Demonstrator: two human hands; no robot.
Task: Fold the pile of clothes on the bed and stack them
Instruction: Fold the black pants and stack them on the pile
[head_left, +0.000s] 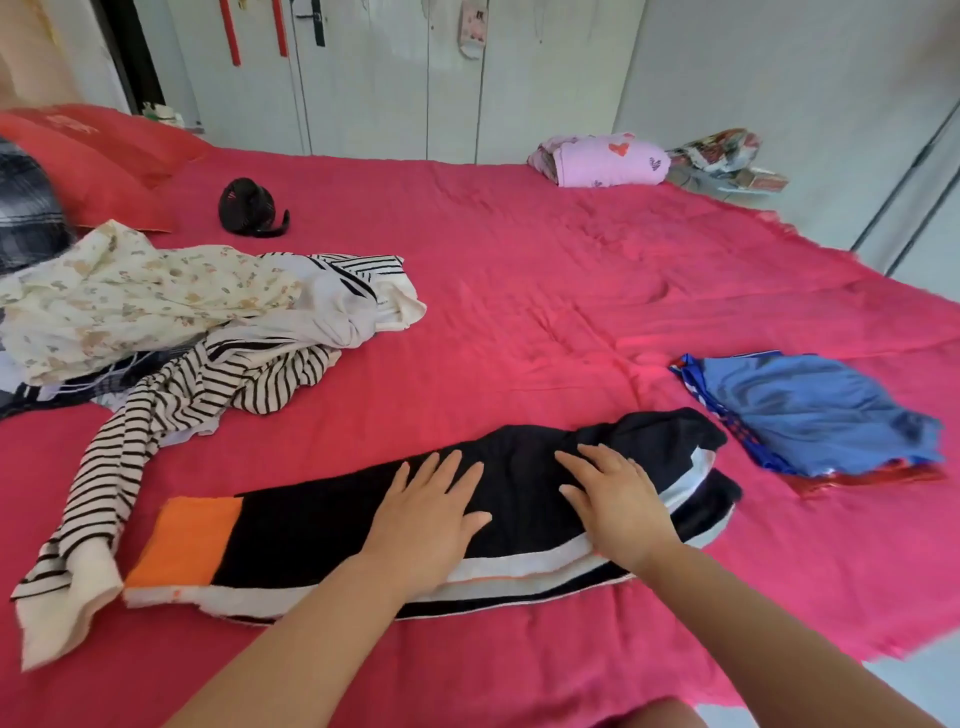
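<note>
A black garment (311, 530) with white side stripes and an orange cuff lies stretched across the near part of the red bed (545, 291). My left hand (434, 512) presses flat on its middle with straight fingers. My right hand (613, 499) lies flat on it just to the right, near its bunched end. A loose pile of clothes (156, 312) sits at the left: a cream floral piece on top, with a black-and-white striped top (171, 410) trailing toward me. A folded blue garment (815, 410) lies at the right.
A small black fan (249, 208) stands at the back left beside a red pillow (98, 156). A folded pink blanket (602, 158) and some printed fabric sit at the far right corner. White wardrobe doors line the far wall. The bed's right edge runs close to the blue garment.
</note>
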